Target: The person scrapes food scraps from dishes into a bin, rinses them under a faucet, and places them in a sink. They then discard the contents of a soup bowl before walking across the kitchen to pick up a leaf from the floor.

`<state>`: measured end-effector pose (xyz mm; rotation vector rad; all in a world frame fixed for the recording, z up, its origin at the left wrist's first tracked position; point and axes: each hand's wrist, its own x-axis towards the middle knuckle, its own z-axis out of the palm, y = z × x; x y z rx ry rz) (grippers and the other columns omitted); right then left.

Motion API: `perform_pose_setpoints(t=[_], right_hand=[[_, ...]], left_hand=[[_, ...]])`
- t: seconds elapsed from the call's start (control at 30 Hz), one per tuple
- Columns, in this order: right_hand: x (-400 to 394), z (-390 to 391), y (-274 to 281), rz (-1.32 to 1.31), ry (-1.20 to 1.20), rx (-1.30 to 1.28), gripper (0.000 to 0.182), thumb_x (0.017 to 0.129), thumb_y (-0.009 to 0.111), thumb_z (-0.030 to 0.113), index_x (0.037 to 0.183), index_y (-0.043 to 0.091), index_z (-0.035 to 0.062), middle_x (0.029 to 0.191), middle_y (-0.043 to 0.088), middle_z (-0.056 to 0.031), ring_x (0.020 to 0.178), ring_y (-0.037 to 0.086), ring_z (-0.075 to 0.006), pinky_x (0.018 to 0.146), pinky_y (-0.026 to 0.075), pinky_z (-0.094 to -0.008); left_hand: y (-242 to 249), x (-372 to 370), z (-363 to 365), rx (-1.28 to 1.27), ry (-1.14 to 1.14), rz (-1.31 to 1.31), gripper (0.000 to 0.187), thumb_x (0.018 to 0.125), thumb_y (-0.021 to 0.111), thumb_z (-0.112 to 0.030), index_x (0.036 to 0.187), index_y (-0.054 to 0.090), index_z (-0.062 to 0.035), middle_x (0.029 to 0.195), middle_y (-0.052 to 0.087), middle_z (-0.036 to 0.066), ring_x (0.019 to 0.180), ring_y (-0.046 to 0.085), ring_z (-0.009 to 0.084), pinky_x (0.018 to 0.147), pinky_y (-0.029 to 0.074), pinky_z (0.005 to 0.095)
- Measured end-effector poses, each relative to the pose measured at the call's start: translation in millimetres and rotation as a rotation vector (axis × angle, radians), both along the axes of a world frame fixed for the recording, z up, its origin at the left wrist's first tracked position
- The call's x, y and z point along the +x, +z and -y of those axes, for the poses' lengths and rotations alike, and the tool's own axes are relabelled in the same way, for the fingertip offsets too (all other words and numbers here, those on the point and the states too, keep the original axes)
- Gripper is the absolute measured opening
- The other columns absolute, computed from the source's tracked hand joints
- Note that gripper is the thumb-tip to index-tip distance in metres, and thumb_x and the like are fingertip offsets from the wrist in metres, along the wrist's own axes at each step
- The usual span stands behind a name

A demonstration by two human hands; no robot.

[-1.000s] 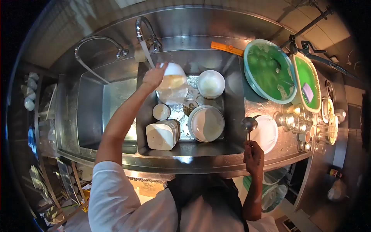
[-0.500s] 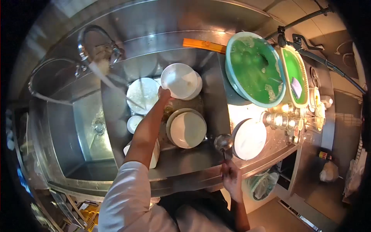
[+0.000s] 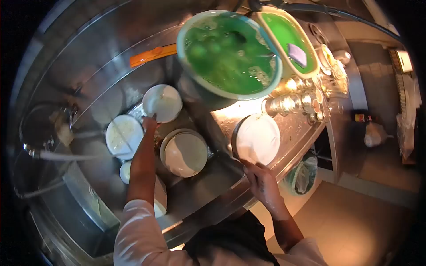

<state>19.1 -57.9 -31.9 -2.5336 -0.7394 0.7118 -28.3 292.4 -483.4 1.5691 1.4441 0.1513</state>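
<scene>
My left hand (image 3: pixel 151 122) reaches into the sink and closes on the near rim of a white bowl (image 3: pixel 162 103). Left of this hand is a white plate (image 3: pixel 124 136) with wet bits on it, and a small white cup (image 3: pixel 125 172) partly behind my forearm. Stacked round white dishes (image 3: pixel 185 154) sit to its right. My right hand (image 3: pixel 262 179) is at the near edge of a white plate (image 3: pixel 258 139) on the counter, fingers curled in. What those fingers hold, if anything, is hidden; no ladle can be made out there.
A blue basin (image 3: pixel 278 73) of green soapy water stands behind the sink, beside a cream tub (image 3: pixel 316 71) with a purple sponge (image 3: pixel 297 55). Several glasses (image 3: pixel 290 103) stand on the right counter. An orange strip (image 3: pixel 153 55) lies on the back ledge. The faucet hose (image 3: pixel 66 155) is at left.
The view has swung right, so everything sits further left. The ladle that was in my right hand no longer shows, and that hand is now at the plate's edge. My left hand stays on the bowl.
</scene>
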Motion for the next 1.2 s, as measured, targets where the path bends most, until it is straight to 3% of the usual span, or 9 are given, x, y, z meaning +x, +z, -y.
perform_pose_setpoints(t=[0.1, 0.13, 0.5, 0.63, 0.7, 0.77, 0.9, 1.0, 1.2], right_hand=[[6.2, -47.0, -18.4, 0.064, 0.156, -0.003, 0.028, 0.078, 0.049, 0.009, 0.105, 0.056, 0.0110, 0.076, 0.053, -0.0172, 0.072, 0.054, -0.0338, 0.061, 0.044, -0.0409], [4.5, -65.4, -27.2, 0.119, 0.236, -0.009, 0.027, 0.077, 0.049, 0.009, 0.103, 0.056, 0.0111, 0.079, 0.053, -0.0174, 0.075, 0.054, -0.0332, 0.063, 0.044, -0.0412], [-120.8, -318.8, -123.3, 0.203, 0.794, 0.082, 0.013, 0.071, 0.051, 0.009, 0.072, 0.063, 0.0043, 0.071, 0.061, -0.0178, 0.072, 0.061, -0.0282, 0.066, 0.049, -0.0356], [-119.0, -309.2, -145.6, -0.233, 0.757, 0.502, 0.012, 0.072, 0.051, 0.007, 0.073, 0.060, -0.0003, 0.077, 0.062, -0.0158, 0.061, 0.060, -0.0245, 0.051, 0.048, -0.0355], [-108.6, -301.8, -150.9, -1.210, 0.425, 0.492, 0.016, 0.065, 0.054, 0.004, 0.080, 0.062, 0.0026, 0.077, 0.063, -0.0090, 0.063, 0.057, -0.0152, 0.056, 0.046, -0.0248], [-111.4, -271.4, -125.5, -1.174, 0.220, 0.947, 0.018, 0.068, 0.053, 0.000, 0.085, 0.057, -0.0028, 0.074, 0.059, -0.0074, 0.063, 0.054, -0.0121, 0.052, 0.044, -0.0251], [-20.8, -188.8, -52.7, 0.214, 0.419, 0.990, 0.010, 0.071, 0.049, 0.000, 0.076, 0.057, -0.0041, 0.062, 0.055, -0.0093, 0.058, 0.053, -0.0132, 0.051, 0.042, -0.0250], [81.9, -149.6, -17.3, 0.359, 0.041, 0.618, 0.015, 0.079, 0.048, 0.009, 0.081, 0.060, -0.0001, 0.061, 0.057, -0.0121, 0.057, 0.057, -0.0188, 0.052, 0.043, -0.0276], [168.8, -95.5, 8.7, 0.431, 0.050, 0.476, 0.022, 0.076, 0.056, 0.022, 0.089, 0.060, 0.0040, 0.083, 0.059, -0.0202, 0.073, 0.059, -0.0297, 0.062, 0.046, -0.0347]], left_hand=[[30.7, -8.9, 6.2, -0.402, 0.017, -0.022, 0.067, 0.077, 0.052, -0.050, 0.106, 0.035, 0.0074, 0.076, 0.058, 0.020, 0.043, 0.057, 0.0245, 0.041, 0.047, 0.0296], [16.1, -28.3, 21.2, 0.113, -0.133, 0.286, 0.053, 0.077, 0.052, -0.047, 0.094, 0.046, 0.0026, 0.072, 0.059, 0.015, 0.049, 0.057, 0.0248, 0.045, 0.046, 0.0343], [343.7, -209.8, 172.3, -0.374, 0.104, 0.280, 0.023, 0.083, 0.049, -0.016, 0.100, 0.048, -0.0001, 0.081, 0.058, 0.009, 0.060, 0.056, 0.0142, 0.050, 0.044, 0.0259], [298.3, -261.1, 155.8, -0.482, 0.346, 0.797, 0.021, 0.086, 0.042, -0.014, 0.102, 0.048, -0.0017, 0.085, 0.058, 0.007, 0.067, 0.056, 0.0129, 0.056, 0.044, 0.0240], [304.7, -260.4, 120.3, -0.130, 0.255, 0.657, 0.019, 0.086, 0.041, -0.014, 0.101, 0.049, -0.0034, 0.086, 0.056, 0.006, 0.071, 0.054, 0.0113, 0.058, 0.043, 0.0224], [302.0, -250.4, 59.5, -0.080, 0.287, 0.768, 0.018, 0.087, 0.043, -0.019, 0.096, 0.051, -0.0057, 0.085, 0.056, 0.003, 0.072, 0.052, 0.0106, 0.059, 0.043, 0.0216], [359.0, -189.1, -27.5, -0.718, 0.578, 1.087, 0.020, 0.088, 0.033, -0.018, 0.096, 0.047, -0.0060, 0.082, 0.058, 0.006, 0.061, 0.050, 0.0129, 0.056, 0.042, 0.0230], [249.9, -202.4, -114.7, -1.007, -0.113, 1.362, 0.020, 0.086, 0.034, -0.013, 0.099, 0.045, -0.0047, 0.086, 0.059, 0.008, 0.066, 0.054, 0.0137, 0.057, 0.043, 0.0230], [338.5, -100.9, 51.2, -0.314, -0.287, 0.627, 0.025, 0.080, 0.040, -0.006, 0.105, 0.046, -0.0101, 0.091, 0.056, 0.005, 0.077, 0.055, 0.0129, 0.061, 0.044, 0.0241]])
